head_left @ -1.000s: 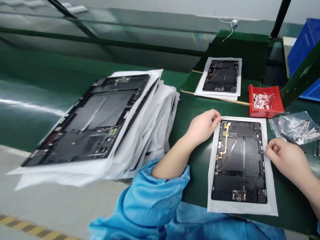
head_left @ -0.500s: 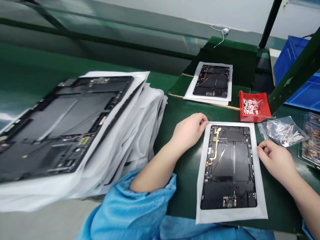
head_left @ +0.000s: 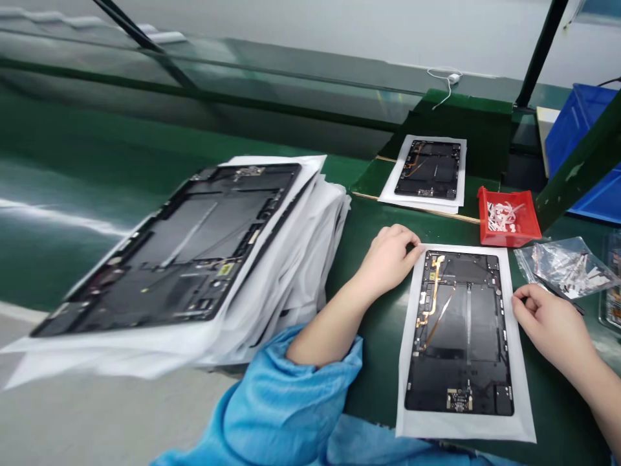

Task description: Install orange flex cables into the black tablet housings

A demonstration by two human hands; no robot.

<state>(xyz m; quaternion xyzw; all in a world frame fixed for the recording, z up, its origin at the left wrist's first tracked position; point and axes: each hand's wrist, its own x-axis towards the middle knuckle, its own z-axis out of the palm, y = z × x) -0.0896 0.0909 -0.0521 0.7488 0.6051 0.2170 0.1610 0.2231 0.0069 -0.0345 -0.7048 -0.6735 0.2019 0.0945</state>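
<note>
A black tablet back housing [head_left: 460, 330] with an orange flex cable lies on a white sheet [head_left: 466, 427] on the green bench in front of me. My left hand [head_left: 388, 259] rests at the sheet's upper left corner, fingers curled and pinching its edge. My right hand [head_left: 553, 323] sits at the sheet's right edge, fingers curled against it. A blue sleeve [head_left: 291, 401] covers my left upper arm.
At left, a leaning stack of housings in white sheets [head_left: 194, 259] fills the bench edge. Another housing on a sheet [head_left: 429, 169] lies further back. A red bin [head_left: 509, 220] of white bits, clear bags of parts [head_left: 567, 265] and a blue crate [head_left: 582, 142] stand right.
The view swung left, then back right and slightly down. Both hands stay at the sheet's edges; the housing and sheet have hardly moved.
</note>
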